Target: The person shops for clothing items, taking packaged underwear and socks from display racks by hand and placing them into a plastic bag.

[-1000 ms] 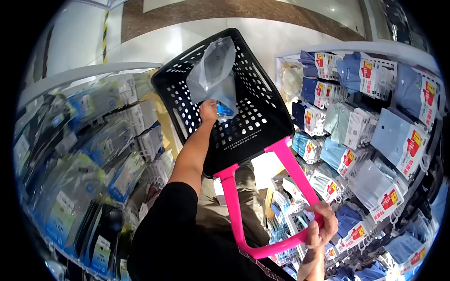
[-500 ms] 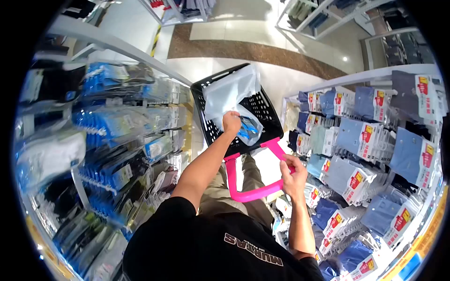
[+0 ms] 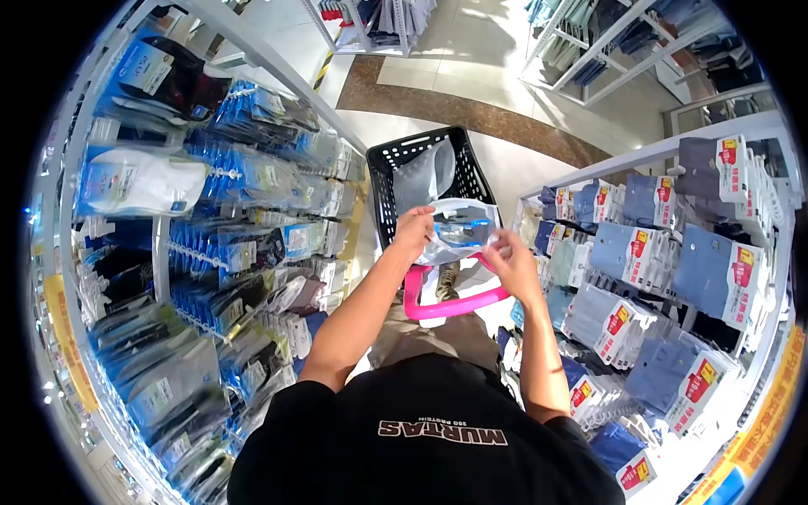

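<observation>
My left hand point(image 3: 411, 234) pinches the left edge of a clear plastic bag point(image 3: 448, 252) with dark and bright blue contents point(image 3: 465, 232). At the bag's right edge, the curled fingers of my right hand point(image 3: 513, 266) meet its rim. The bag is over the near end of a black shopping basket point(image 3: 380, 183) with perforated walls. A frosted plastic sheet or bag point(image 3: 417, 178) lies inside the basket; whether it joins the bag in my hands, I cannot tell. The basket's pink handle point(image 3: 454, 310) points toward my body, below both hands.
Packaged socks point(image 3: 143, 181) hang densely on the left rack. On the right, a rack carries folded blue and grey garments point(image 3: 623, 252) with red-and-yellow price tags point(image 3: 742, 268). More clothing racks point(image 3: 589, 46) stand beyond the tiled aisle point(image 3: 454, 76).
My right hand has left the pink handle and come to the bag's right edge. My left hand has raised the bag's blue-filled part toward me. The frosted plastic has sunk lower in the basket.
</observation>
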Action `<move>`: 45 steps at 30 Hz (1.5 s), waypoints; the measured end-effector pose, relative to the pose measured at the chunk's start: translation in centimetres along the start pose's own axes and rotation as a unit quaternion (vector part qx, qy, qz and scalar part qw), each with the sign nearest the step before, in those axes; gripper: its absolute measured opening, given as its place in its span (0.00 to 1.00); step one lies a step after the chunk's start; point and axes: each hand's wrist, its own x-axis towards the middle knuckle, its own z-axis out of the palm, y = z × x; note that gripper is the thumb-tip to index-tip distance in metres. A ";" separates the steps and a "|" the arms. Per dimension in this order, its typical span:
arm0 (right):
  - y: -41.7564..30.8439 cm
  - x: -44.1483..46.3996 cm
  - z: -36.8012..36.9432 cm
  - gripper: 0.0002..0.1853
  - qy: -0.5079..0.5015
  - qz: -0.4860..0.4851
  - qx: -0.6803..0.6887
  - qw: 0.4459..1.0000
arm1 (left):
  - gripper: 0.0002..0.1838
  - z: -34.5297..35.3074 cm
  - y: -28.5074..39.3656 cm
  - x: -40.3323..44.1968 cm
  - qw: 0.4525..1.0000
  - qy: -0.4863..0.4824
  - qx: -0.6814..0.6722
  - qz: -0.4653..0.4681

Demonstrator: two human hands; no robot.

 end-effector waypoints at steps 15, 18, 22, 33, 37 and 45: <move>-9.9 9.5 -0.3 0.08 -0.107 -0.252 0.038 0.961 | 0.23 1.8 11.0 -23.3 0.955 0.019 -0.083 0.285; -16.1 7.9 0.8 0.08 -0.185 -0.250 0.087 0.946 | 0.28 0.4 10.8 -27.1 0.915 0.103 -0.149 0.361; -21.6 4.6 4.1 0.06 -0.242 -0.321 0.033 0.915 | 0.27 -3.6 7.7 -29.1 0.845 0.277 -0.151 0.432; -25.5 -3.0 11.8 0.05 -0.373 -0.369 0.059 0.849 | 0.10 -11.4 0.6 -30.7 0.790 0.350 -0.328 0.382; -23.3 -2.8 13.0 0.07 -0.382 -0.355 0.035 0.853 | 0.12 -10.7 3.0 -30.1 0.738 0.393 -0.418 0.354; -21.0 -5.8 13.0 0.12 -0.211 -0.465 -0.056 0.858 | 0.12 -11.8 1.2 -33.2 0.820 0.300 -0.328 0.360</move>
